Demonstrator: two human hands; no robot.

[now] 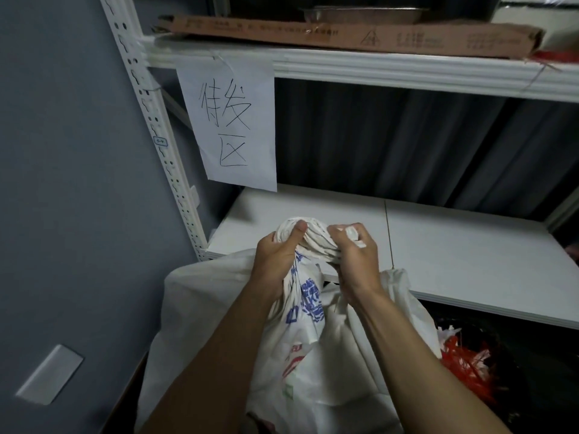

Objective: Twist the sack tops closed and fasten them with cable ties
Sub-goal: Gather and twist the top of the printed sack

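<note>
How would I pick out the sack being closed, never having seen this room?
Find the white metal shelving rack with the handwritten white paper sign hanging from it. In front of its lower shelf sits the white plastic sack with blue and red print. Unlike the red plastic shreds to its right, its twisted top is gripped by the left hand and right hand.

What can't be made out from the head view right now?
All head view.
White bit in the right hand: too small to identify.
Sack neck: partly covered by the left hand and right hand.
Sack: base cut off by the bottom edge.
</note>
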